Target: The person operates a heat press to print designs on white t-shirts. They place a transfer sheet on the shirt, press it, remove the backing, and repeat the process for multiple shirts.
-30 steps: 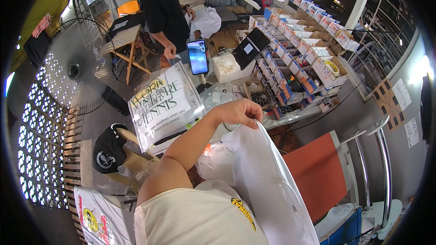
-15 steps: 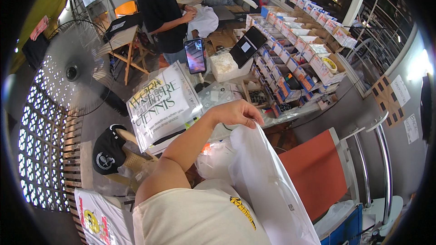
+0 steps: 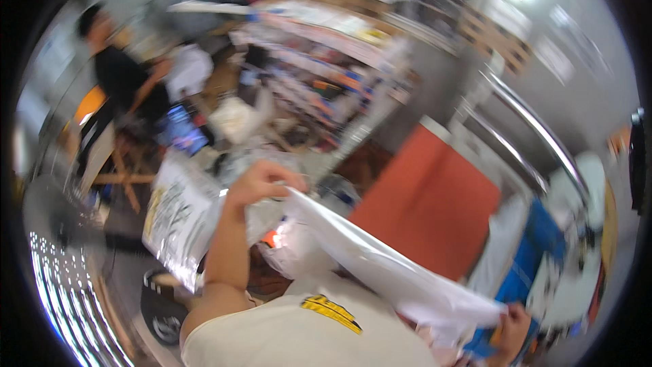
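A white shirt [image 3: 387, 258] is stretched slantwise in front of my body. My left hand [image 3: 268, 182] pinches its upper left corner between thumb and fingers. At the lower right, my right hand [image 3: 513, 334] is closed on the other end of the shirt, blurred by motion. Just beyond the cloth lies a flat orange-red pad [image 3: 435, 197], and part of its near edge is covered by the shirt. A crumpled clear plastic bag [image 3: 288, 248] sits under the left part of the cloth.
Chrome bars [image 3: 536, 129] and a blue box [image 3: 533, 251] stand right of the pad. Shelves of small cardboard boxes [image 3: 326, 47] rise behind. On the left are a printed white bag [image 3: 178, 214], a phone [image 3: 183, 129], a black cap [image 3: 159, 312] and a person in black [image 3: 122, 78].
My view has swung to the right, blurring the picture. My right hand has come into sight on the shirt's far end, and the cloth now spans between both hands.
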Available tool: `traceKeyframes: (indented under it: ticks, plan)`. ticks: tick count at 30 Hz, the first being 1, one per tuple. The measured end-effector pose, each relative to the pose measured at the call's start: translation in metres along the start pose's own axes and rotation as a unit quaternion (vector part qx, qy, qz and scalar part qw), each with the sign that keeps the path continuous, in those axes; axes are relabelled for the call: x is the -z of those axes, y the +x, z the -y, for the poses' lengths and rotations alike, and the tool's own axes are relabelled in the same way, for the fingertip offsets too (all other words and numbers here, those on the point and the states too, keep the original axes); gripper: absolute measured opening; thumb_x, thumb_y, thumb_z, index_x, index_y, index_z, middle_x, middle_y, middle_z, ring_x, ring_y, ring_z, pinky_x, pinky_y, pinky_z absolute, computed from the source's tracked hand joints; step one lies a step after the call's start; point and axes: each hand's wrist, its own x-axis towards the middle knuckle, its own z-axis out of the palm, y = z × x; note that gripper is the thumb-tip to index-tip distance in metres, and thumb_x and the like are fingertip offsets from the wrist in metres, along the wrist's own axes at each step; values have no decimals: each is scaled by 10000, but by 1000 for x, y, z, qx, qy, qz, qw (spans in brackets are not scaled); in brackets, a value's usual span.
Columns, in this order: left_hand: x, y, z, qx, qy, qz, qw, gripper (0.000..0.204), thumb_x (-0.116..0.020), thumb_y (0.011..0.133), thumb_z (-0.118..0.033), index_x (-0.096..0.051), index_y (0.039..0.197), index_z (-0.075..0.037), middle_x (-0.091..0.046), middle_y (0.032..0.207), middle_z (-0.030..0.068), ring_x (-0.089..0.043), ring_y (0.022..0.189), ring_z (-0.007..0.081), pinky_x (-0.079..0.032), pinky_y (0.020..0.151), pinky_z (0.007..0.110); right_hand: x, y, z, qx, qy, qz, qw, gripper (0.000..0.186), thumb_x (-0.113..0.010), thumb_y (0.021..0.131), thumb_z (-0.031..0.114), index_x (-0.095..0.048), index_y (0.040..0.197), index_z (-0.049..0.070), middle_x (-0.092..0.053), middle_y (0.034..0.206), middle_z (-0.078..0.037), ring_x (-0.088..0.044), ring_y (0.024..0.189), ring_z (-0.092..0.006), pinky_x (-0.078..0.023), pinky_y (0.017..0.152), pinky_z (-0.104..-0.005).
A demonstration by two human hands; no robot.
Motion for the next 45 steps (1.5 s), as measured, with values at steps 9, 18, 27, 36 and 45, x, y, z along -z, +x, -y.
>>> traceKeyframes:
  ticks: [9,18,27,36,45]
  plan:
    - [25,49,-21,1,100,-60,993,139,-685,717,32,-703,854,20,-686,817,65,-629,746,126,-489,679,256,45,-32,75,-91,118,-59,987,222,-785,812,200,-663,867,22,-654,792,-23,-570,747,-108,-460,697,-253]
    - [-12,327,-51,-24,363,9,931,210,-747,825,-187,-747,933,-8,-696,805,49,-619,748,107,-480,686,245,73,209,65,-59,-238,-132,961,291,-714,824,269,-732,959,12,-733,858,-139,-697,795,-241,-526,739,-343]
    - [-76,456,127,302,0,-96,949,126,-627,887,-76,-625,945,36,-676,835,122,-699,691,264,-623,644,377,-69,365,-77,-401,203,-113,886,191,-563,963,176,-624,1028,7,-682,900,-137,-675,702,-283,-581,644,-444]
    - [-100,527,191,117,-102,-219,963,154,-660,925,-64,-613,1031,37,-686,896,113,-691,725,184,-609,664,307,-91,454,-106,-265,267,-243,894,124,-554,937,105,-602,1010,16,-654,830,-118,-629,681,-239,-540,616,-351]
    - [-142,405,236,-16,34,-145,989,521,-604,1006,-229,-462,1445,13,-601,1329,138,-570,1211,193,-431,1033,284,-165,334,-126,-61,31,-286,956,337,-654,942,266,-639,1129,-14,-692,1053,-166,-666,932,-257,-518,840,-357]
